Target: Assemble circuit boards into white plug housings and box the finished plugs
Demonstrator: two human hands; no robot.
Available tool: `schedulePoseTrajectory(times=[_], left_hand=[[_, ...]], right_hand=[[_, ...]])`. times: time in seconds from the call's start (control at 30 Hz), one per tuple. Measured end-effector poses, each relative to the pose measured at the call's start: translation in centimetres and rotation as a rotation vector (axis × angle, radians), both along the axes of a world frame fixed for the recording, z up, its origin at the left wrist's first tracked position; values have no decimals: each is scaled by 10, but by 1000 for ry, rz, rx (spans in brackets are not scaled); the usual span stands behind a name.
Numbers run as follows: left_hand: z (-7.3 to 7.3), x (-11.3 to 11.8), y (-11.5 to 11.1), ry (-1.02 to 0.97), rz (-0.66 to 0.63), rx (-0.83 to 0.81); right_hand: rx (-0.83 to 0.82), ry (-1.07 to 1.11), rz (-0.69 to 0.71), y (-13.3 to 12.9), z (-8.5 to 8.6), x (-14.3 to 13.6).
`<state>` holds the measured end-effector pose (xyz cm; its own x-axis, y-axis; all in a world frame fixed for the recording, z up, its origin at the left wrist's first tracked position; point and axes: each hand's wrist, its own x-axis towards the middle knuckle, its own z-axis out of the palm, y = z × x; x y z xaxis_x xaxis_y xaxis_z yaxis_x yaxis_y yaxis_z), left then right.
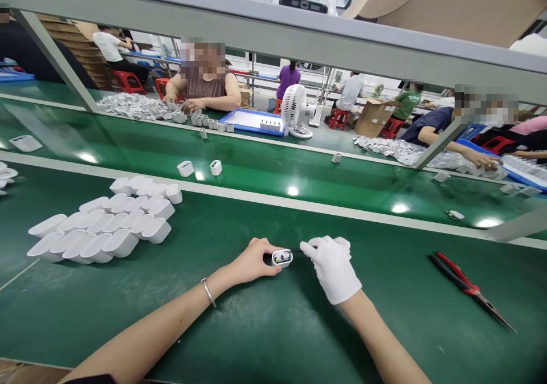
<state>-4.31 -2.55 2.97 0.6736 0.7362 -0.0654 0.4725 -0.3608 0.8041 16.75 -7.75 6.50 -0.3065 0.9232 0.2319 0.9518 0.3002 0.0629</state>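
My bare left hand (253, 260) grips a small white oval plastic housing (282, 258) between thumb and fingers. The housing's open end faces me and shows parts inside, one of them yellowish. On my right hand (335, 267) is a white glove, its fingers closed around a thin dark tool (298, 251) whose kind I cannot make out. The tool's tip reaches the right edge of the housing's opening; how far it goes in is unclear. The glove hides the tool's other end.
White oval housings (96, 224) stand grouped at left. Red-handled long-nose pliers (470, 287) lie at right. Beyond a pale strip, a green belt (256, 182) carries a few housings. A co-worker (209, 85) sits across, near a white fan (294, 107). A metal beam (273, 28) crosses above.
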Motion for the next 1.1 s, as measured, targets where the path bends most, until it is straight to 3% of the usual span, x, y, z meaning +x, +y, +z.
schedulePoseTrajectory(times=[0.17,0.5,1.1], left_hand=[[0,0,0,5,9,2],[0,1,0,28,-3,9],[1,0,0,24,-2,19]], right_hand=[[96,37,9,-1,0,-2],[-4,-44,-8,-4,0,-7],[42,-77,-14,-10,-4,-7]])
